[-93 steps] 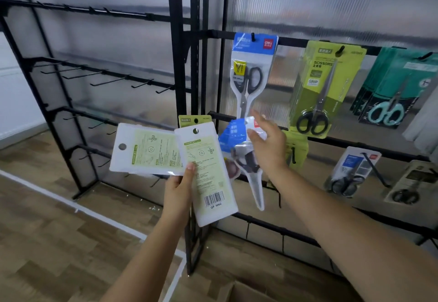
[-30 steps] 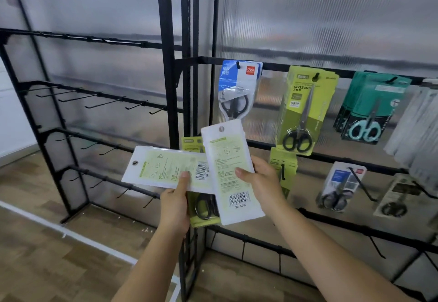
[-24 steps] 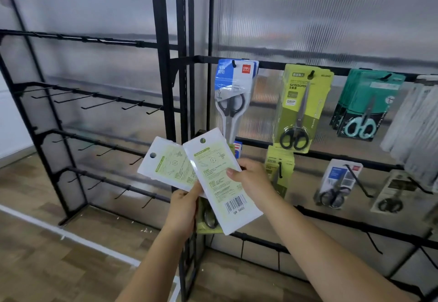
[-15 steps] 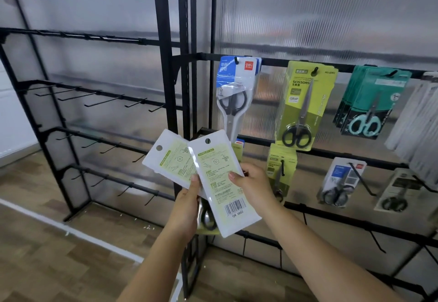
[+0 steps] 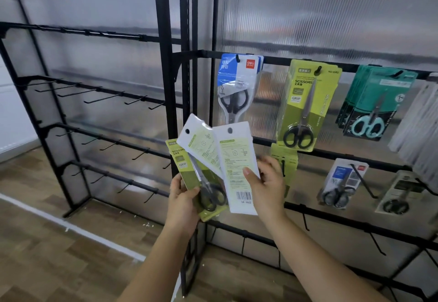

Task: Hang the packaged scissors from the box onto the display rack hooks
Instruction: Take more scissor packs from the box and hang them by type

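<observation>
I hold three green scissor packs fanned out before the black display rack (image 5: 272, 58). My left hand (image 5: 183, 203) grips the lower end of a front-facing green pack (image 5: 189, 183) with black-handled scissors, and a white-backed pack (image 5: 200, 140) lies tilted over it. My right hand (image 5: 266, 186) pinches another white-backed pack (image 5: 238, 159) with a barcode, thumb on its face. On the rack's top bar hang a blue pack (image 5: 238, 83), a green pack (image 5: 307, 102) and teal packs (image 5: 376, 102). The box is out of view.
A second rack (image 5: 99, 88) on the left carries rows of bare hooks. Lower bars on the right hold more green packs (image 5: 284, 159), a blue-carded pack (image 5: 342, 183) and a dark-carded pack (image 5: 400, 195). White packs (image 5: 419, 117) hang at far right. Wood floor lies below.
The fan of packs has closed up and risen. The left white-backed pack swung upright, and the front-facing green pack is now uncovered in my left hand. My right hand took hold of the barcode pack.
</observation>
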A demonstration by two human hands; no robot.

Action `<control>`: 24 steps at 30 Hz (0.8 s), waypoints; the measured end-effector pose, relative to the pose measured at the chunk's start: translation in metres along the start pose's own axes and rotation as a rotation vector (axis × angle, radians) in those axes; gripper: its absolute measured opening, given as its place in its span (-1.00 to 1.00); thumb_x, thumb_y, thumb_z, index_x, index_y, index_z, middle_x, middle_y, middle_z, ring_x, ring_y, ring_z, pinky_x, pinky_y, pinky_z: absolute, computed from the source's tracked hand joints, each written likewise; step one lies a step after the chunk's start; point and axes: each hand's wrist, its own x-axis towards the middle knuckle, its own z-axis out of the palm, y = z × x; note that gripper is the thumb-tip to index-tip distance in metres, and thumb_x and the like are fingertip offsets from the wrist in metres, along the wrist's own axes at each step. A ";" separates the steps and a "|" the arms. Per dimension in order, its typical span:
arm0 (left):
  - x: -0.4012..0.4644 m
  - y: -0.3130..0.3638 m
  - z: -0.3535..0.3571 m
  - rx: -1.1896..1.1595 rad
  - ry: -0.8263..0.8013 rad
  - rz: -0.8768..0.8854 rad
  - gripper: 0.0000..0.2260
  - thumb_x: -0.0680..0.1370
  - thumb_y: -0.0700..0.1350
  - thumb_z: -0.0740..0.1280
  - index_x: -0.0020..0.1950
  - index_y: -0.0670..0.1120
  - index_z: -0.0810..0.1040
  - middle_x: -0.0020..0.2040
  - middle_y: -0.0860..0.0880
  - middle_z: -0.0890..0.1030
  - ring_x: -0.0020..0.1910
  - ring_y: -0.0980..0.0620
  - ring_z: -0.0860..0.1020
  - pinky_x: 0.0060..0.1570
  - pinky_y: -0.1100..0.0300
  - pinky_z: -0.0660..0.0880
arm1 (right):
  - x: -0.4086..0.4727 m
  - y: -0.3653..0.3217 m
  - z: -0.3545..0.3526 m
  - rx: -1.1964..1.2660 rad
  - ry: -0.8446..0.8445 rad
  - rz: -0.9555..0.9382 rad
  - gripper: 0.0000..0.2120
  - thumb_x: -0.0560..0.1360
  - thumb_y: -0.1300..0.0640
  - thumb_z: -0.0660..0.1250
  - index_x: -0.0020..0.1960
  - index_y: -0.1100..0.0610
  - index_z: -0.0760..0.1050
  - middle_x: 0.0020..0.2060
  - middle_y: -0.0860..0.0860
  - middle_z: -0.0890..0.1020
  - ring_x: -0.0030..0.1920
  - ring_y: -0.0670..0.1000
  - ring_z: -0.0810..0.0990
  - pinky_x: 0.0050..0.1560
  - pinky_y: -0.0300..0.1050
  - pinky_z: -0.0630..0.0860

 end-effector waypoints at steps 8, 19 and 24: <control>0.002 0.000 0.011 -0.171 -0.128 -0.056 -0.41 0.50 0.30 0.07 0.23 -0.12 0.53 0.04 -0.12 0.67 0.02 -0.09 0.62 0.07 -0.02 0.49 | -0.011 0.008 0.012 -0.274 -0.227 -0.672 -0.74 0.18 0.58 0.44 -0.20 0.33 0.65 -0.02 0.21 0.66 -0.01 0.17 0.65 -0.01 -0.02 0.59; 0.019 0.007 -0.013 -0.059 0.049 -0.253 -0.68 0.65 0.03 0.09 0.22 -0.14 0.46 -0.04 -0.19 0.66 -0.21 -0.15 0.64 -0.37 0.03 0.55 | -0.008 0.012 -0.009 -0.453 -0.536 -0.776 -0.75 0.14 0.56 0.40 -0.28 0.29 0.60 0.03 0.20 0.65 0.05 0.27 0.62 -0.02 0.29 0.54; 0.027 0.009 -0.033 0.099 0.255 -0.091 -0.81 0.62 -0.07 0.21 0.19 -0.11 0.38 -0.02 -0.14 0.56 -0.10 -0.11 0.56 -0.01 -0.08 0.51 | -0.007 0.023 -0.026 -0.409 -0.350 -0.566 -0.84 0.30 0.44 0.36 -0.14 0.34 0.63 -0.28 0.22 0.68 -0.40 0.08 0.64 -0.45 -0.10 0.57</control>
